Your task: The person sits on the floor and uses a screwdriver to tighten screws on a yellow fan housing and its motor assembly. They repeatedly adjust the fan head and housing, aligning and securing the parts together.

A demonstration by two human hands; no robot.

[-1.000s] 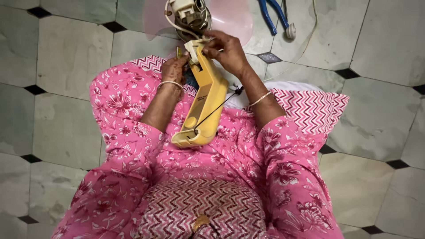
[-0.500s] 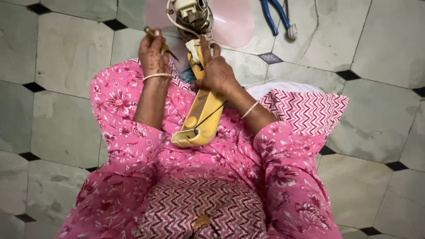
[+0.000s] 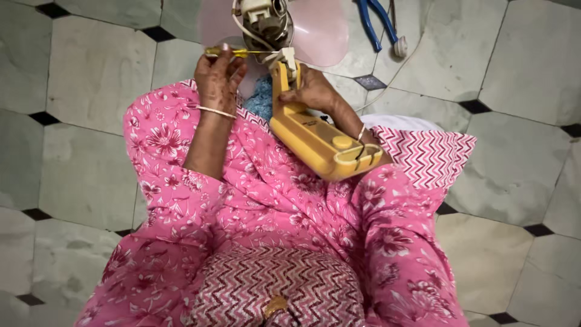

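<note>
A yellow fan stand [image 3: 321,140] lies across my lap, its base tilted toward the right knee. My right hand [image 3: 311,91] grips its neck from behind, just below the motor head [image 3: 263,21]. Pink fan blades [image 3: 324,30] spread out behind the motor. My left hand [image 3: 219,75] holds a yellow-handled screwdriver [image 3: 233,52] level, its tip pointing right at the joint between neck and motor. A white cord loops off the motor.
Blue-handled pliers [image 3: 375,24] lie on the tiled floor at the upper right, next to a thin wire. I sit on pale floor tiles [image 3: 85,175] with black corner insets, and my pink flowered clothing covers my lap.
The fan stand's base has swung from my left knee to the right. My left hand has lifted off the stand and brought the screwdriver up level to the motor joint.
</note>
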